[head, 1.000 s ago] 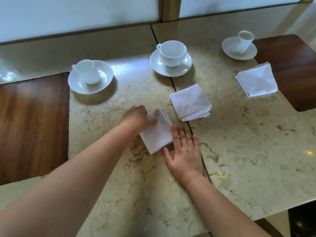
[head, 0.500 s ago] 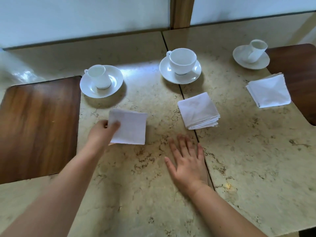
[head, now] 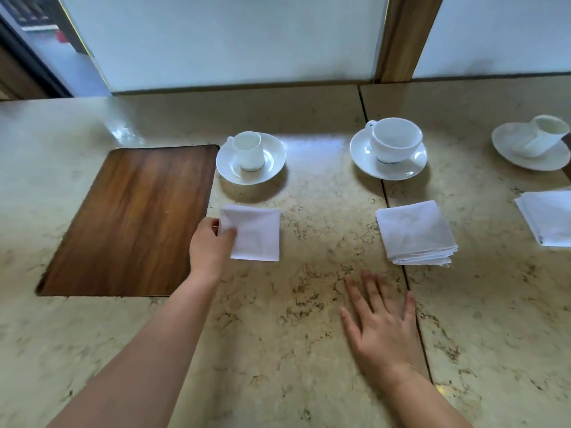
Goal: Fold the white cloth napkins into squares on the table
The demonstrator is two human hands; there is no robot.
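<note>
Head view: marble tabletop (head: pixel 293 335) first, wood inlay (head: pixel 133 220) at 9 o'clock. My folded napkin (head: pixel 256 234) sits square just below the small cup's saucer (head: pixel 250 159). Left hand (head: pixel 211 247) pinches its 9 o'clock corner, so that grip's nearer. Right hand (head: pixel 381 322) lies flat and released at 4 o'clock, holding nothing.

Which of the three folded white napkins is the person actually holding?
The leftmost napkin, below the small cup. The left hand pinches its left edge; the other two lie untouched farther right.
</note>
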